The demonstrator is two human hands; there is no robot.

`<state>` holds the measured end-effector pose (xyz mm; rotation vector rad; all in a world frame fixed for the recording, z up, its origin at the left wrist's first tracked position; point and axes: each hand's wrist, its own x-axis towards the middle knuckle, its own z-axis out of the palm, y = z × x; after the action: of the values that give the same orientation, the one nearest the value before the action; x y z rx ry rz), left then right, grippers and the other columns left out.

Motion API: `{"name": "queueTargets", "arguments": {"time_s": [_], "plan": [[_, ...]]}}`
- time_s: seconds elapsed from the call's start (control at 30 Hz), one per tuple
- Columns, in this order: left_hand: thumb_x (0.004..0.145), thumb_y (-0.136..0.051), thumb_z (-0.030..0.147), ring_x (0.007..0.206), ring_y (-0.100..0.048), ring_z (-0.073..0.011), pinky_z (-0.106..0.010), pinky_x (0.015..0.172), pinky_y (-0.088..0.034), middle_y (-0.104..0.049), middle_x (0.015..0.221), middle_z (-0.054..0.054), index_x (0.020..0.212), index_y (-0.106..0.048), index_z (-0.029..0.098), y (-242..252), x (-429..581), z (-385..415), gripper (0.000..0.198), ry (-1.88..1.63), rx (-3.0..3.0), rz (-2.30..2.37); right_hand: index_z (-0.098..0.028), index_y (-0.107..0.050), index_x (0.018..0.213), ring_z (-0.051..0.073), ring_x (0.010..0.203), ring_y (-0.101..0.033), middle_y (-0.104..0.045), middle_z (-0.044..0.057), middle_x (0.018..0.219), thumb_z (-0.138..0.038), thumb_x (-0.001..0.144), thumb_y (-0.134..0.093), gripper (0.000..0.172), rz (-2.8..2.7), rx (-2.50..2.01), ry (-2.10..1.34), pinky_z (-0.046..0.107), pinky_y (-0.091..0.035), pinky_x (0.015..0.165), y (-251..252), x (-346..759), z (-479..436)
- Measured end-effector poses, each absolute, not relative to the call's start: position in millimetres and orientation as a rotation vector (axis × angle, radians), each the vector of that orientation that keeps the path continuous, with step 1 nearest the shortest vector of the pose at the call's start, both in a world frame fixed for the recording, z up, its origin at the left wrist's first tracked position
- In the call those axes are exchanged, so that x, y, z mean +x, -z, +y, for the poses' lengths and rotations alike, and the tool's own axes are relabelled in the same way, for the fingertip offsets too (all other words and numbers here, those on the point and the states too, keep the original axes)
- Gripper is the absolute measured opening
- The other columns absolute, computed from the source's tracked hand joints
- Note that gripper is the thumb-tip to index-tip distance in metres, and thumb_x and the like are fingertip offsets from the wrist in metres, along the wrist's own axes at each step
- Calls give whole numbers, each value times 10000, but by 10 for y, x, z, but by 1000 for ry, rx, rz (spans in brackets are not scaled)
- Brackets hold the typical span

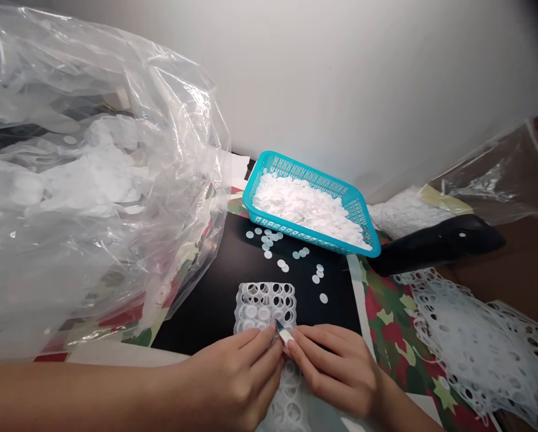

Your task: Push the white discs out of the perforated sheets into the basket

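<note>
A white punched sheet (264, 307) with round holes and some discs still in it lies on a black mat (233, 270). My left hand (235, 378) rests on its near edge, fingers curled and pressing the sheet. My right hand (336, 366) pinches a small thin tool (285, 333) with a blue tip, its point touching the sheet's lower right. Loose white discs (291, 258) are scattered on the mat beyond the sheet. A turquoise basket (361, 207) full of white discs stands tilted behind them.
A large clear plastic bag (84, 180) of white scrap fills the left side. Emptied punched sheets (476, 336) are piled at the right on a camouflage-pattern cloth (390, 312). A black object (435, 243) and another clear bag (494, 180) lie at the far right. A white wall stands behind.
</note>
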<state>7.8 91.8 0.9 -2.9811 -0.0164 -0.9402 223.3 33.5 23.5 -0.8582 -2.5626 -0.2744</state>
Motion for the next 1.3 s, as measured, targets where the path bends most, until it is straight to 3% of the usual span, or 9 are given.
{"name": "queueTargets", "arguments": {"time_s": [0.27, 0.43, 0.77, 0.93, 1.07, 1.23, 1.3], "plan": [[844, -526, 151, 942, -638, -297, -378, 851, -511, -685, 978, -166, 972, -681, 26, 1, 77, 925, 237, 939, -2987, -10, -51, -672, 759, 205, 817, -710, -735, 118, 792, -6, 811, -608, 94, -2513, -771, 292, 300, -611, 716, -295, 2192, 370], [840, -529, 139, 989, -627, -300, -383, 876, -499, -681, 976, -185, 988, -673, 17, 8, 65, 930, 240, 924, -3007, -3, -53, -672, 808, 190, 839, -705, -742, 118, 849, -31, 799, -640, 39, -2561, -760, 287, 283, -614, 729, -280, 2248, 360], [859, -483, 130, 963, -636, -297, -383, 879, -504, -685, 1006, -166, 975, -688, 29, 3, 81, 929, 257, 964, -2969, -15, -135, -677, 940, 179, 896, -695, -742, 70, 948, -101, 857, -604, 115, -2561, -896, 295, 262, -622, 725, -158, 2286, 287], [854, -497, 133, 975, -635, -300, -381, 855, -516, -673, 1062, -188, 996, -689, 21, 1, 63, 928, 264, 949, -2982, 3, -33, -648, 1027, 194, 900, -695, -738, 126, 935, -8, 834, -588, 203, -2445, -991, 388, 276, -611, 785, -210, 2378, 328], [845, -525, 147, 961, -640, -300, -370, 823, -530, -673, 1069, -187, 997, -692, 21, 8, 63, 936, 258, 935, -2999, 15, -92, -643, 1097, 198, 849, -707, -748, 84, 898, -19, 738, -710, 372, -2195, -1082, 453, 274, -626, 743, -238, 2457, 337], [849, -524, 141, 1005, -628, -306, -378, 864, -513, -668, 1080, -195, 1019, -679, 13, 8, 63, 933, 264, 934, -2992, 5, -77, -665, 949, 158, 823, -709, -753, 75, 847, -43, 828, -626, 132, -2476, -886, 208, 245, -618, 751, -294, 2360, 325], [855, -509, 133, 1007, -627, -300, -377, 869, -509, -669, 1075, -197, 1005, -682, 18, 1, 65, 933, 256, 939, -2990, -5, -75, -664, 924, 149, 812, -707, -753, 76, 839, -32, 838, -609, 111, -2532, -851, 156, 238, -614, 732, -307, 2313, 339]]}}
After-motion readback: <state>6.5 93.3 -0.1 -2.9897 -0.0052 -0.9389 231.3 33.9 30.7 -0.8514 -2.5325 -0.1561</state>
